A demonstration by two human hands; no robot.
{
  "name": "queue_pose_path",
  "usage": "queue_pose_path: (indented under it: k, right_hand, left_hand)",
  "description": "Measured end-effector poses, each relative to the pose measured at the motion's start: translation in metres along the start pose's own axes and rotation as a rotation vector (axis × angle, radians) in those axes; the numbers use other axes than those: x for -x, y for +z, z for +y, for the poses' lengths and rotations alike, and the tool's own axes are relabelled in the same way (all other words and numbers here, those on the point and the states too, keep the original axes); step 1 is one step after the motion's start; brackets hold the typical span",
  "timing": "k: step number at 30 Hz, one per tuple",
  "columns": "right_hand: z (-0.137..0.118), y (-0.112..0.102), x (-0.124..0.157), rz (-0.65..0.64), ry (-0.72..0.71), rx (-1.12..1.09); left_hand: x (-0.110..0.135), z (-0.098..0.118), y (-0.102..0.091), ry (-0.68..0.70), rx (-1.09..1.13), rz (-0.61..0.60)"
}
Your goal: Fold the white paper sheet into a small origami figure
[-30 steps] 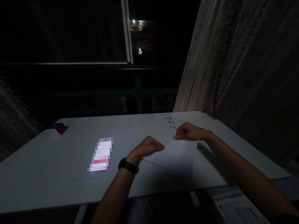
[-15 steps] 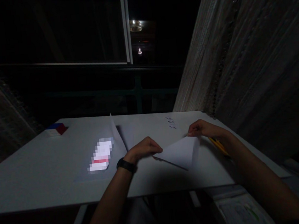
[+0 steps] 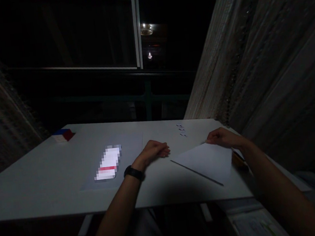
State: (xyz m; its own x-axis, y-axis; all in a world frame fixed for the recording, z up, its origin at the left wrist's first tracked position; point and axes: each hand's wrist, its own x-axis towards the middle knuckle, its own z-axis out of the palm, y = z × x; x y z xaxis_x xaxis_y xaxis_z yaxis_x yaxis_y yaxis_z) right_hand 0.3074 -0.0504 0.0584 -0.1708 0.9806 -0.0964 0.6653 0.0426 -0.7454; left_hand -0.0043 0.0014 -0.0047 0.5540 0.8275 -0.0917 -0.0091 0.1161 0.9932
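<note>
My right hand (image 3: 222,137) pinches the upper corner of a folded white sheet of paper (image 3: 204,162). The sheet is raised, with its dark lower edge slanting over the table. Left of the sheet, and apart from it, my left hand (image 3: 155,150) has its fingers loosely curled and parted, with nothing visible in them. A black watch band circles that wrist. Beside the left hand another white sheet (image 3: 131,147) lies flat, partly under a lit phone (image 3: 108,162) whose screen is blurred out.
A toy cube (image 3: 63,135) with blue, red and white faces sits at the far left of the white table (image 3: 40,183). Small dark pieces (image 3: 181,130) lie near the back. Behind my right forearm is a yellow and black object (image 3: 238,160). Curtains (image 3: 209,52) hang at both sides.
My left hand has let go of the folded paper. My right hand has moved it slightly right. The left sheet's raised flap now lies flat.
</note>
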Motion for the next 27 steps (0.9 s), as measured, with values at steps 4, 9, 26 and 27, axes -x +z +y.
queue_pose_path:
  k: [4, 9, 26, 27]
  right_hand:
    - [-0.011, 0.033, -0.018, -0.079, -0.079, -0.001]
    - [-0.021, 0.055, -0.033, -0.161, -0.100, -0.011]
    - [-0.045, 0.066, -0.057, -0.476, -0.124, 0.013]
    - [-0.042, 0.061, -0.053, -0.478, -0.121, 0.004]
  left_hand:
    - [0.003, -0.001, 0.008, 0.019, -0.152, -0.138]
    - [0.008, -0.004, 0.010, 0.066, -0.433, -0.221]
    - [0.005, -0.006, 0.007, 0.133, -0.478, -0.225]
    - [0.005, -0.007, 0.007, 0.133, -0.478, -0.223]
